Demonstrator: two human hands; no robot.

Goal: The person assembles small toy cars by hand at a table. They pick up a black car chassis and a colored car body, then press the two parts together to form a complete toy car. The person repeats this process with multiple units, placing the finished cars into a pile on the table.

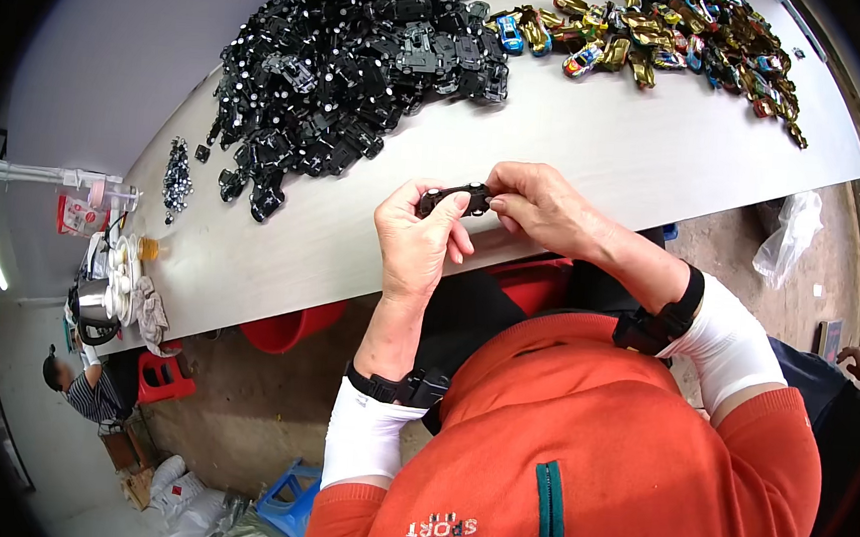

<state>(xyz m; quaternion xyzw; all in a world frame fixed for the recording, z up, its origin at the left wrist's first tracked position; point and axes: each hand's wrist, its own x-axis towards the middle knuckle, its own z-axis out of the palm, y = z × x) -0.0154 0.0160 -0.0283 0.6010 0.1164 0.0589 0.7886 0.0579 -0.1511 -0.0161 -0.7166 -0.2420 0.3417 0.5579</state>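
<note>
Near the table's front edge, both hands hold one black toy car chassis [477, 201]. My left hand [419, 230] grips its left end between thumb and fingers. At its right end, my right hand [537, 204] pinches with thumb and forefinger; whether a small part sits in that pinch is hidden. Beyond the hands rises a large heap of black toy car chassis [364, 74]. Farther right lies a pile of gold and coloured toy car bodies [666, 36]. A small cluster of shiny little wheel-like parts [177, 183] lies on the left.
The long pale table [250, 276] reaches from left to right. At its left end stand a metal pot [96, 300], cups and a cloth [151, 317]. Red stools [165, 378] and a blue stool [291, 498] are below. One person [93, 385] sits far left; another's hand [857, 363] shows at right.
</note>
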